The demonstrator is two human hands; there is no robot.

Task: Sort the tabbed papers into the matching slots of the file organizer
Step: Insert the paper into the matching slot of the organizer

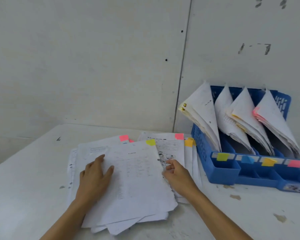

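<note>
Looking down from head height, the view took in two bare forearms reaching forward over a white table (24,187). The left hand (95,177) lay palm down on the pile of tabbed papers (111,220), its fingers straight and spread, pressing the top sheet (139,184) flat. The right hand (177,176) sat at that sheet's right edge with its fingers curled inward and the thumb against the paper's edge; whether it actually pinched the sheet could not be told.

The pile lay loosely fanned in the middle of the table, just left of the blue file organizer (203,149). The top sheet carried a yellow-green tab (150,142) at its far corner. Two pink tabs (123,138) and an orange tab (188,143) stuck out from sheets lower in the pile.

The organizer stood against the wall (93,58) at the right, holding four leaning bundles of filed papers (203,108), one per slot. Along its front rail, from left to right, ran a yellow-green label (222,156), a blue label (247,159), an orange label (268,161) and a pink label (294,163). None bore readable words.

Printed text and a small cartoon drawing (163,157) showed on the sheets, all too blurred to read. A sticker (295,187) on the organizer's near right corner was also illegible.
</note>
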